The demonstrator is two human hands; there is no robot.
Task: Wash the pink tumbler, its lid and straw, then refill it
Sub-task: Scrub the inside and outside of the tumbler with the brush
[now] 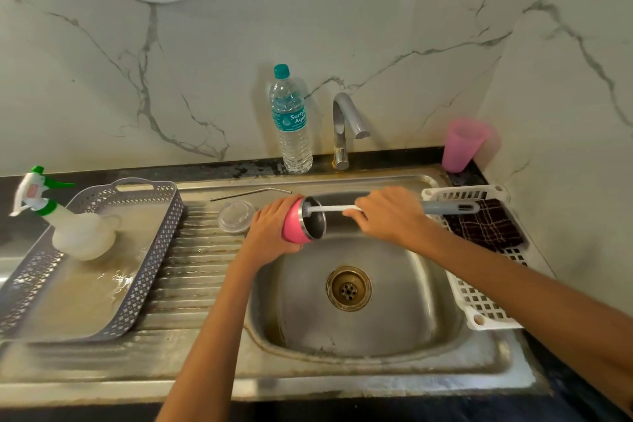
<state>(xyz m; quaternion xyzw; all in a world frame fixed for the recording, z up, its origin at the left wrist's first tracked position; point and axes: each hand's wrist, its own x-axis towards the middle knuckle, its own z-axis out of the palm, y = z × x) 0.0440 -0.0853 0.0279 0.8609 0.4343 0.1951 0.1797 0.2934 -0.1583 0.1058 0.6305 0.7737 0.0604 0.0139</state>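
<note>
My left hand [269, 231] grips the pink tumbler [294, 226] on its side over the sink, with its steel mouth facing right. My right hand [387, 216] holds a bottle brush [448, 207] by its grey handle. The brush's white stem runs left and its head sits inside the tumbler's mouth. The clear lid [235, 216] lies flat on the ribbed drainboard, just left of my left hand. The metal straw [250, 194] lies behind it along the sink's back ledge.
A steel sink [411, 301] with a brass drain lies below the hands, with the tap [346, 127] and a water bottle [292, 120] behind. A grey tray [150, 250] with a spray bottle [68, 226] stands left. A white basket [479, 305] with dark cloth and a pink cup [462, 144] are right.
</note>
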